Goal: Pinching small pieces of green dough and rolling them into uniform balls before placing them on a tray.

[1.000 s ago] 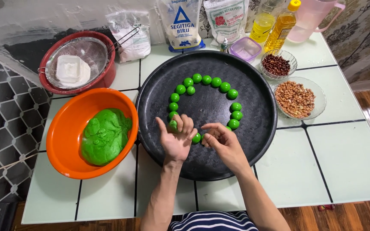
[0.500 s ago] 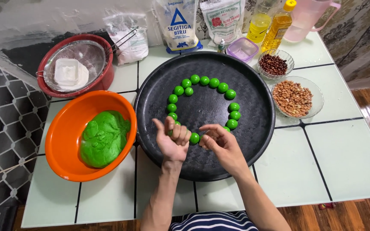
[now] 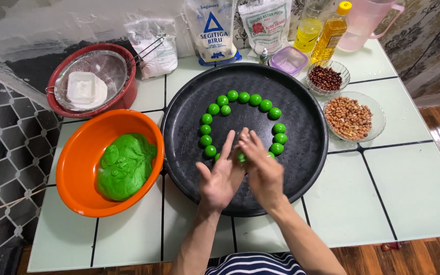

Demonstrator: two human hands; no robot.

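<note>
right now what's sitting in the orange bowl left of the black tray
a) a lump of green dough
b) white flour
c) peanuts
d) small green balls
a: the orange bowl holds one lump of green dough, while the small green balls sit in a ring on the black tray and the peanuts are in a glass dish on the right.

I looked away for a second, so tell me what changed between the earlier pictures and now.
The left hand and right hand have come together over the black tray, palms closing on a green ball that earlier lay exposed between them. The ring of green balls, orange bowl and dough stayed put.
</note>
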